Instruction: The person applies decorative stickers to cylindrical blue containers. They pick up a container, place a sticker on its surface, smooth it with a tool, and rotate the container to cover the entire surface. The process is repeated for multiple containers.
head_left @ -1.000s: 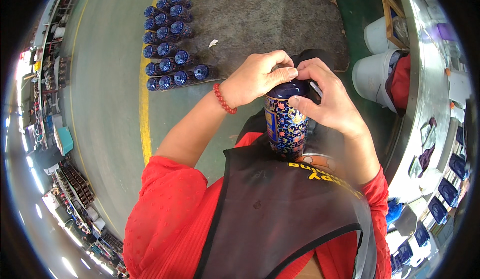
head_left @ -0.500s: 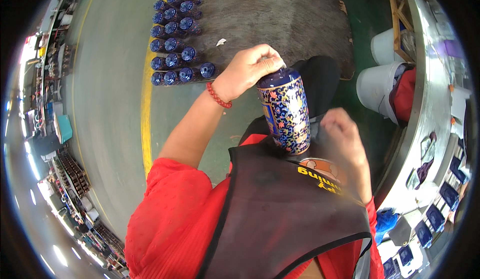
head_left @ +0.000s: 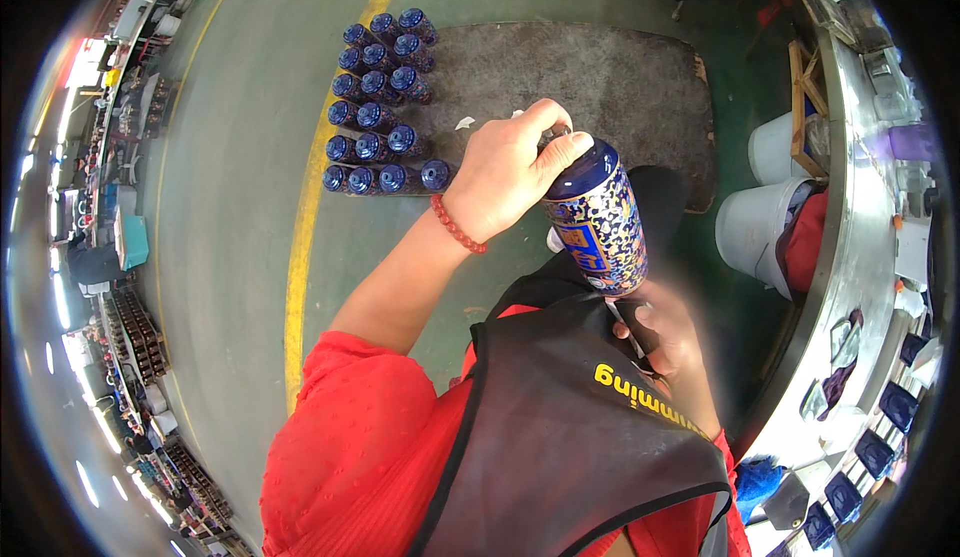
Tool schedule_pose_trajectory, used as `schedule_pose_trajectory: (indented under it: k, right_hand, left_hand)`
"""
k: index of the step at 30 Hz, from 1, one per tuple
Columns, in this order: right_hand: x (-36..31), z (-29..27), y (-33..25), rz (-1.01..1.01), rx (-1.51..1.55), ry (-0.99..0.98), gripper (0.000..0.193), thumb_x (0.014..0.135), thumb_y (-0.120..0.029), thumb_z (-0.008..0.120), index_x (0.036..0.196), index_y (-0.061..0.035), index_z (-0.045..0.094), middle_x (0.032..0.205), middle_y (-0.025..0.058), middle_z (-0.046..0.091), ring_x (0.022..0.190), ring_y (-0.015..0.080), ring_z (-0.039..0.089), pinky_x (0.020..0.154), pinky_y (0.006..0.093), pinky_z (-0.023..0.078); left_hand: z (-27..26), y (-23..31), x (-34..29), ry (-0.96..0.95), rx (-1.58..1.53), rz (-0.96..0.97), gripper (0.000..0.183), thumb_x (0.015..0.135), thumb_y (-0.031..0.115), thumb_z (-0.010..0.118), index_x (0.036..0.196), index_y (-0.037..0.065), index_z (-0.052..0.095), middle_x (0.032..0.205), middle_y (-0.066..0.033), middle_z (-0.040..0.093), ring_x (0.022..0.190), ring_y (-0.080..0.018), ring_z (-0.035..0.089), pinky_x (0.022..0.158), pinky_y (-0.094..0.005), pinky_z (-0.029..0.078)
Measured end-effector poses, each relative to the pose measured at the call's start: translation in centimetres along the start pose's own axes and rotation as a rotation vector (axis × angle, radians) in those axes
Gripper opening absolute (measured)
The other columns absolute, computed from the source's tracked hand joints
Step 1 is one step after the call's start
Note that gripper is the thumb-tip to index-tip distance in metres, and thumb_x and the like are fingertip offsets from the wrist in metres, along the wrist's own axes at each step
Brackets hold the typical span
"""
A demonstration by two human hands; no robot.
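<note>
A dark blue bottle (head_left: pixel 608 219) with a dense multicoloured floral pattern and a blue panel hangs tilted before my chest. My left hand (head_left: pixel 510 169), a red bead bracelet at its wrist, is closed round the bottle's narrow top. Beneath the bottle's base is my right hand (head_left: pixel 672 335), fingers curled around a thin tool (head_left: pixel 622 319) with a pale tip and a dark part. The tool's tip comes close to the base; whether it touches cannot be made out. My fingers hide most of the tool, so its kind is unclear.
Several similar blue bottles (head_left: pixel 375 117) stand in rows along the left end of a worn, low board (head_left: pixel 590 77). To the right are white buckets (head_left: pixel 750 227), one with red cloth, beside a long metal-edged bench (head_left: pixel 835 287). A yellow line (head_left: pixel 300 257) crosses the green floor.
The bottle has shifted slightly right and turned, bringing its blue panel into fuller view. My right hand has moved from beside the bottle to under its base. The whole view has shifted too.
</note>
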State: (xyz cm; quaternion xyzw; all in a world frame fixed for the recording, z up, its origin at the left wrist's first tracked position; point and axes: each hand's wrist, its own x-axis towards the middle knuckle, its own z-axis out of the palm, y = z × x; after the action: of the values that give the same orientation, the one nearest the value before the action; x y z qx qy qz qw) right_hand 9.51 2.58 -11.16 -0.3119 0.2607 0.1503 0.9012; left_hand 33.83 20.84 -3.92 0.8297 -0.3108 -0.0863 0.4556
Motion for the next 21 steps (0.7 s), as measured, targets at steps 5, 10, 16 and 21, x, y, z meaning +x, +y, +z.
schedule_pose_trajectory:
  k: [5,10,16,21]
  right_hand:
    - [0.1,-0.5,0.2,0.014,0.106,0.002,0.045,0.082,-0.006,0.063,0.126,0.0056,0.060,0.110,0.0162,0.069,0.078,0.0236,0.064,0.074,0.0352,0.055]
    - [0.0,-0.7,-0.1,-0.017,0.168,0.019,0.048,0.081,-0.008,0.064,0.126,0.0085,0.059,0.110,0.0193,0.068,0.078,0.0266,0.064,0.072,0.0391,0.055]
    - [-0.1,-0.9,-0.8,-0.018,0.099,0.102,0.050,0.082,-0.008,0.063,0.128,0.0098,0.057,0.113,0.0221,0.067,0.083,0.0286,0.064,0.070,0.0406,0.054]
    - [-0.5,-0.1,-1.4,-0.030,0.081,0.117,0.051,0.082,-0.009,0.063,0.129,0.0109,0.055,0.116,0.0220,0.065,0.087,0.0280,0.063,0.069,0.0401,0.054]
  left_hand:
    - [-0.5,0.7,0.0,-0.011,0.254,0.072,0.037,0.093,0.043,0.064,0.089,0.006,0.063,0.070,-0.0174,0.063,0.070,-0.0356,0.065,0.060,-0.0437,0.049]
    - [-0.6,0.1,0.2,-0.065,0.106,0.071,0.033,0.094,0.040,0.065,0.091,0.006,0.062,0.078,-0.0167,0.065,0.076,-0.0338,0.065,0.065,-0.0419,0.049]
    - [-0.4,-1.7,0.3,-0.129,-0.230,0.100,0.022,0.095,0.029,0.067,0.102,0.008,0.062,0.079,-0.0081,0.064,0.069,-0.0182,0.060,0.065,-0.0322,0.048]
    - [-0.6,-2.5,0.1,-0.187,-0.273,0.042,0.026,0.096,0.030,0.066,0.102,0.006,0.062,0.081,-0.0057,0.063,0.072,-0.0125,0.058,0.065,-0.0297,0.047]
